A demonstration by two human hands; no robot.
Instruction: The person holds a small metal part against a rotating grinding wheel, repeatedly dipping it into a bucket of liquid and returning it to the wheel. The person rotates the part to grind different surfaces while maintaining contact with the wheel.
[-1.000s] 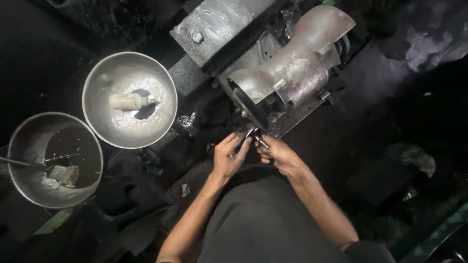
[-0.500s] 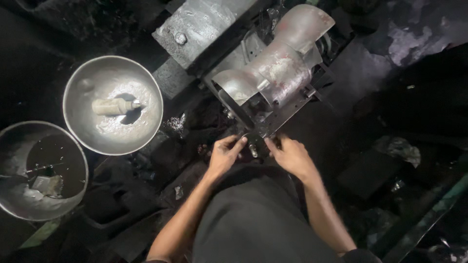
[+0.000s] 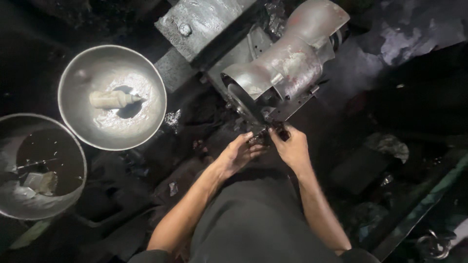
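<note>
Both hands stay at the grinder's (image 3: 287,68) 6 o'clock edge: left hand (image 3: 239,153) and right hand (image 3: 292,146) pinch a small dark part (image 3: 265,136); view shifted, bowl (image 3: 80,73) now farther right.

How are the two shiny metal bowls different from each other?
The upper bowl is wholly in view, while the lower bowl is cut off by the picture's left edge. The upper bowl holds a pale bottle-shaped thing on whitish residue; the lower bowl holds dark liquid and small pale lumps. Both are round, grey metal, left of the hands.
</note>
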